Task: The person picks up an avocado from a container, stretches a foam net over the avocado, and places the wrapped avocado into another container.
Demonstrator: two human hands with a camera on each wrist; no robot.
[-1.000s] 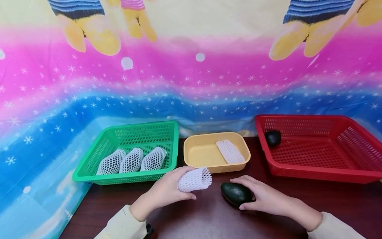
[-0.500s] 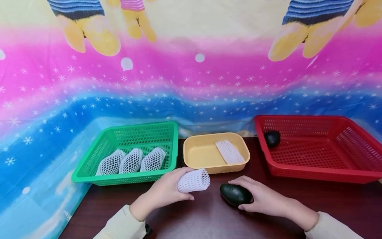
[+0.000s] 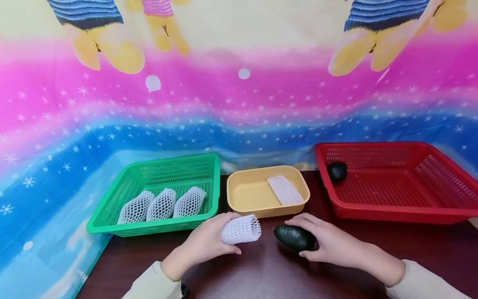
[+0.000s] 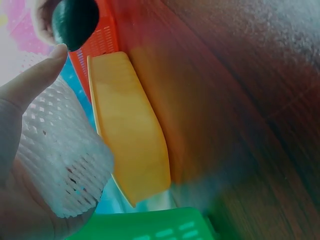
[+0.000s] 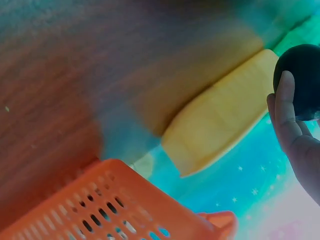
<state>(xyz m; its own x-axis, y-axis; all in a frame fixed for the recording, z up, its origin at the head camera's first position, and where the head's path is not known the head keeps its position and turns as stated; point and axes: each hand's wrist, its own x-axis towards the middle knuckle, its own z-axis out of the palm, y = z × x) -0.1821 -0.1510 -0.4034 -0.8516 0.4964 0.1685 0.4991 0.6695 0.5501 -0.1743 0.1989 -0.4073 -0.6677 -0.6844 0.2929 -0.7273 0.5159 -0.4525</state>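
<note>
In the head view my left hand [image 3: 209, 240] grips a white foam net sleeve [image 3: 240, 229], its mesh mouth facing right. The left wrist view shows this foam net sleeve [image 4: 65, 145] lying in the palm, with the thumb beside it. My right hand [image 3: 328, 241] holds a glossy dark green oval fruit [image 3: 295, 238] from its right side, fingers over the top and thumb below. The fruit's tapered end points left at the sleeve's mouth, with a small gap between them. In the right wrist view the fruit [image 5: 302, 80] appears dark against the fingers.
Several net-wrapped fruits [image 3: 161, 204] lie in a green basket [image 3: 153, 229] at left. Behind the hands stands a yellow tray [image 3: 254, 199] with another flat foam sleeve [image 3: 285, 190]. A red basket [image 3: 403, 211] at right contains a dark fruit [image 3: 337, 172]. A printed cloth [image 3: 231, 91] hangs behind.
The head view has shifted slightly. Both hands keep their holds, and the dark green fruit sits a little higher in view than before.
</note>
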